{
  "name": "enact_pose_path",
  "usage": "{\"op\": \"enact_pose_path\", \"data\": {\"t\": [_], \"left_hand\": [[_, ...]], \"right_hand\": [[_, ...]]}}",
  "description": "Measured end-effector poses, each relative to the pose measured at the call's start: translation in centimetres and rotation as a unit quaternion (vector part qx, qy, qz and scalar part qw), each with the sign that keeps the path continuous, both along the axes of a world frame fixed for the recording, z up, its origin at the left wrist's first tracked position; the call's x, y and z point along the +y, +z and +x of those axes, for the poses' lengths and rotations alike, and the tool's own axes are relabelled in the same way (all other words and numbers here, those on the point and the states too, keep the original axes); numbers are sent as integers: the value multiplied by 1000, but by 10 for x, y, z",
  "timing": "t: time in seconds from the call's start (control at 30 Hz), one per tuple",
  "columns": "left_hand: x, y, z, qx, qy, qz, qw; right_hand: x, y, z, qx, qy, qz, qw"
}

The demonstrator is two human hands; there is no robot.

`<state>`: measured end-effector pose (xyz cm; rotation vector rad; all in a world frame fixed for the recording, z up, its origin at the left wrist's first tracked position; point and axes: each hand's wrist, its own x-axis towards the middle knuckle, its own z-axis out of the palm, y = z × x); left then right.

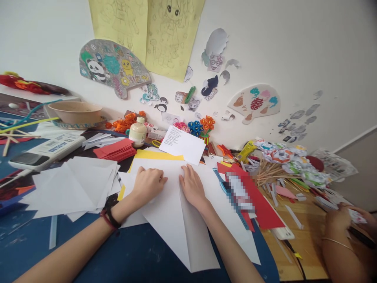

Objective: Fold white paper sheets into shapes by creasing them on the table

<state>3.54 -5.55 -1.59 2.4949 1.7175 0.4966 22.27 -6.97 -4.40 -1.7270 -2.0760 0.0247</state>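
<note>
Folded white paper (169, 220): on the blue table (26, 255); beneath both hands, crease running toward the near side
Left hand (149, 183): fingers curled, resting on paper; whether any is pinched, cannot tell
Right hand (193, 186): released; fingers extended beside the crease
Surroundings: white sheets (73, 184), left; red paper stack (115, 150) and bottle (138, 133), beyond
</note>
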Motion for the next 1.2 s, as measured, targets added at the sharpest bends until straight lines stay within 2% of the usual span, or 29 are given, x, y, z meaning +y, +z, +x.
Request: {"op": "enact_pose_path", "data": {"t": [0.53,0.83,0.93,1.2], "left_hand": [[-6,1,-3,-14,3,-5,1000],[6,6,-21,-40,-24,-40,998],[9,4,-27,-31,-31,-52,998],[8,7,-33,24,-7,-84,996]], "right_hand": [[0,0,-1,9,7,12,1000],[0,1,1,99,-2,19,995],[-2,4,2,128,20,16,991],[-4,5,3,70,52,14,996]]}}
